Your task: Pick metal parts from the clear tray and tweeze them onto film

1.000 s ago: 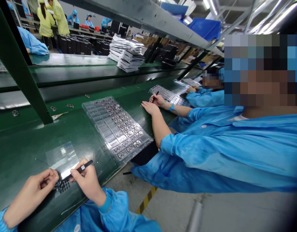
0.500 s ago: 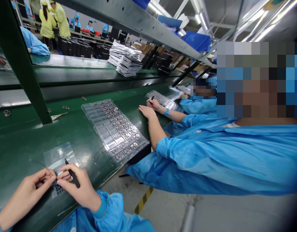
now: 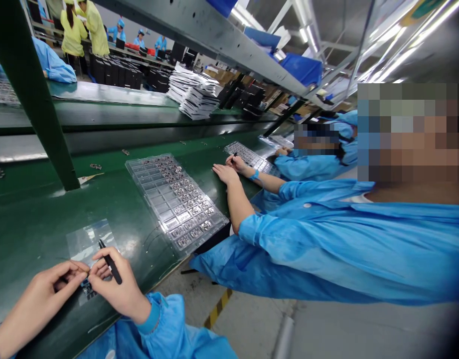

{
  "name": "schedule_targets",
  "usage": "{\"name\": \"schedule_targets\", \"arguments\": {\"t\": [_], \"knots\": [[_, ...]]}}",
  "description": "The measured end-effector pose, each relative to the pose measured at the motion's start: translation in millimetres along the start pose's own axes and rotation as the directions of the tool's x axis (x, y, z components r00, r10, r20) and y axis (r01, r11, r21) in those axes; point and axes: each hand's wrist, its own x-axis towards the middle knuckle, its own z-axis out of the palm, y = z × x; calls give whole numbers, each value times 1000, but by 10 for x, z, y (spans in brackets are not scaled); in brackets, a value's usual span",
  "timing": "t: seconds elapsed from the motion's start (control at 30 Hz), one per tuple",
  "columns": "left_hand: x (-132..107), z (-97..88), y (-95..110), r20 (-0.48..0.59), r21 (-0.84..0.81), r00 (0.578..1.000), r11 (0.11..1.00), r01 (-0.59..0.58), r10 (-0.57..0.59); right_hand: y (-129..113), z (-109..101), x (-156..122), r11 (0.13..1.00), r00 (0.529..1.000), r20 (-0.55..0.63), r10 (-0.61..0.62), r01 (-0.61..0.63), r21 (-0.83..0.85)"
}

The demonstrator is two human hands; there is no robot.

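Observation:
My left hand (image 3: 50,291) is closed at the lower left, thumb and forefinger pinched together; what they hold is too small to make out. Close against it, my right hand (image 3: 119,289) is closed with black tweezers (image 3: 111,264) lying slantwise across its fingers, pointed end up. Its thumb and fingertips meet those of the left hand. Beneath both hands lies a clear plastic sheet (image 3: 96,232) with small dark pieces (image 3: 89,291) on it, partly covered by the fingers.
A clear compartment tray (image 3: 154,192) with small metal parts in many cells lies to the right. Small parts (image 3: 95,166) sit on the green belt (image 3: 113,162). A green post (image 3: 46,99) rises at left. A co-worker's hands (image 3: 229,172) rest beyond the tray.
The small parts on the green belt have shifted left. My hands stay together in nearly the same place, with the right one slightly raised. The co-worker's head has moved right.

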Motion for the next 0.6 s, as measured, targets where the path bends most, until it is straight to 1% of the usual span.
{"name": "schedule_targets", "arguments": {"t": [0.1,0.17,0.27,0.37,0.5,0.6], "knots": [[10,-5,-4,16,-29,1000,999,25,-24,20,4,19,1000,1000,-16,-9,10,8],[11,-16,43,19,-32,999,999,29,-29,29,-17,28,1000,1000,13,9,-9,25],[0,-21,152,12,-35,999,999,32,-32,25,-64,25,997,997,54,54,-57,58],[-1,-1,214,4,-86,999,995,43,-43,17,-105,24,988,991,67,119,-125,90],[-7,41,206,-15,-174,998,983,53,-57,5,-131,29,983,984,82,159,-165,76],[-40,58,203,-26,-192,998,980,58,-64,-9,-122,22,984,983,97,157,-165,70]]}}
